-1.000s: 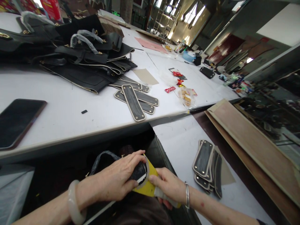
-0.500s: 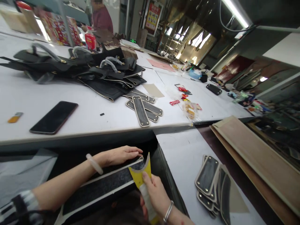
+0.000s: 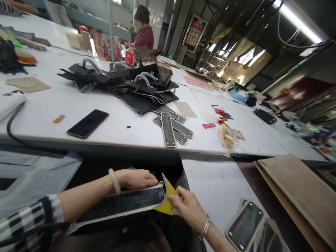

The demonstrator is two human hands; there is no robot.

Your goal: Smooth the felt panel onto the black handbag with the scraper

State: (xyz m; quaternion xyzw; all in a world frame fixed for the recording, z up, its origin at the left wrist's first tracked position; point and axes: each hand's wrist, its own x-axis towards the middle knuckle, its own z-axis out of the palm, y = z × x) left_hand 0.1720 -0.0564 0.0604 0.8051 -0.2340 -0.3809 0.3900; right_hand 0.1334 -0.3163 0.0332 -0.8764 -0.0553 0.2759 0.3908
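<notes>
My left hand (image 3: 135,178) is closed over the far edge of a long black strip with a cream border (image 3: 123,204) that lies across my lap below the table edge. My right hand (image 3: 187,208) pinches a yellow triangular scraper (image 3: 168,197) whose tip rests against the strip's right end. A jade-coloured bangle sits on my left wrist and a metal one on my right.
On the white table (image 3: 39,115) lie a black phone (image 3: 88,123), a pile of black bag parts (image 3: 126,84), several flat black strips (image 3: 170,127) and red sweet wrappers (image 3: 219,120). More strips (image 3: 252,227) and a wooden board (image 3: 296,192) lie right. A person (image 3: 143,29) works at the back.
The view has lifted and swung left, showing more of the table. My right hand lowered the yellow scraper from upright onto the strip's end. My left hand stays on the strip's far edge.
</notes>
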